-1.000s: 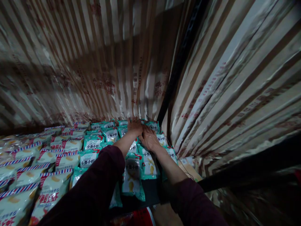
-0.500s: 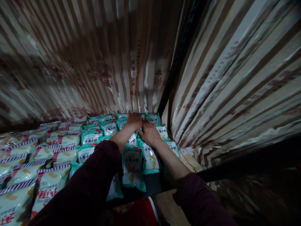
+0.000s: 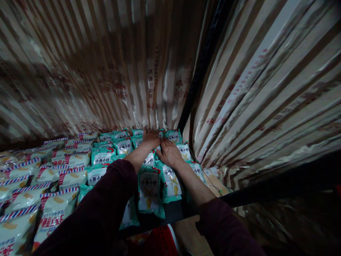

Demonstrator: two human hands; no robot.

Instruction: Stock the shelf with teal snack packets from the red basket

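Rows of teal-and-white snack bags (image 3: 149, 190) stand and lean on a dark shelf. At the back rows, my left hand (image 3: 151, 138) lies on the tops of the bags, fingers spread and pointing to the curtain. Just to its right, my right hand (image 3: 169, 153) rests flat on other teal bags, its fingers stretched forward. The two hands are close together. Parts of the bags beneath them are hidden.
White bags with red-and-blue striped tops (image 3: 71, 177) fill the left side. A striped curtain (image 3: 128, 71) hangs behind, with a dark post (image 3: 197, 78) at the corner. The shelf's front edge (image 3: 173, 209) is dark; a red object (image 3: 162, 241) lies below.
Both hands stay almost in the same place. One teal bag beside my right wrist sits slightly lower in the view, nearer the shelf's front edge.
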